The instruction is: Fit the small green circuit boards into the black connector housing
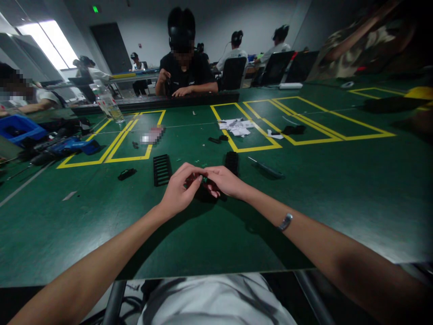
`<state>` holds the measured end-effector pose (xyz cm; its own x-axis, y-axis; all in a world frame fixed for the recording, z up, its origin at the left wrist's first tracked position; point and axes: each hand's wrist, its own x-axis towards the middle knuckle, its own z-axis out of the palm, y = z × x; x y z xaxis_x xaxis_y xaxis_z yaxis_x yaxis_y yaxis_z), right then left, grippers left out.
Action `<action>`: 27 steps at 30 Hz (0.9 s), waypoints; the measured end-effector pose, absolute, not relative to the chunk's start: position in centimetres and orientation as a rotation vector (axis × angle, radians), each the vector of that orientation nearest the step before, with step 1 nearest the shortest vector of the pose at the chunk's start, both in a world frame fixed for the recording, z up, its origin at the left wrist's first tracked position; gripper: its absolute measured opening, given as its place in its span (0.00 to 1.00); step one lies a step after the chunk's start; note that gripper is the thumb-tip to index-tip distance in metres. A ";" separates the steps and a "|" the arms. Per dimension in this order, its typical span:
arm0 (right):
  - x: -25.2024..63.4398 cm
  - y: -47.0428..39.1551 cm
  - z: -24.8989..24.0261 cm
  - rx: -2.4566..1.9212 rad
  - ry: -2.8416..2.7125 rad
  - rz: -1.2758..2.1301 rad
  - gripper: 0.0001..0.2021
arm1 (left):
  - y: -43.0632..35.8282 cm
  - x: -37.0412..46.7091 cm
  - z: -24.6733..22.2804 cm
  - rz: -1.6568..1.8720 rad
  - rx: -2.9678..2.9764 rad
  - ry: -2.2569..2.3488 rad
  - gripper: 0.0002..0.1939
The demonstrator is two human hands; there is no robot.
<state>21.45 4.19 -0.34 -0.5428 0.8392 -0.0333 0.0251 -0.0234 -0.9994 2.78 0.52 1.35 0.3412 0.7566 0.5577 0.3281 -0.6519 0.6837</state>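
Observation:
Over the green table, my left hand [182, 187] and my right hand [223, 181] meet at the fingertips, both with fingers curled in. A small shiny green piece [204, 179] shows between them; its exact kind is too small to make out. To the left of my left hand lies a black slotted plastic rack [161, 170]. A second black ribbed piece [232, 162] is just beyond my right hand, partly hidden by it. Several tiny green bits [198, 161] are scattered past my fingertips. Farther right rests a screwdriver [267, 168] with a dark handle.
On the left are a small black part [126, 174], a blue power drill [72, 145], a blue bin [22, 128] and clear bottles [110, 104]. White papers [237, 126] and black scraps [292, 130] lie ahead among yellow tape outlines. A person [184, 67] sits opposite.

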 end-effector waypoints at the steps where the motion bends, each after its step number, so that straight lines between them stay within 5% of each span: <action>1: 21.5 4.2 -0.4 -0.916 -1.618 1.636 0.17 | 0.5 2.8 1.3 1.259 2.154 0.948 0.09; 20: 21.2 4.2 -0.5 -0.911 -1.533 1.665 0.14 | 0.5 2.8 1.3 1.324 2.184 1.034 0.07; 27: 21.0 4.2 -0.3 -0.859 -1.426 1.704 0.13 | 0.8 2.8 1.1 1.223 2.311 1.149 0.22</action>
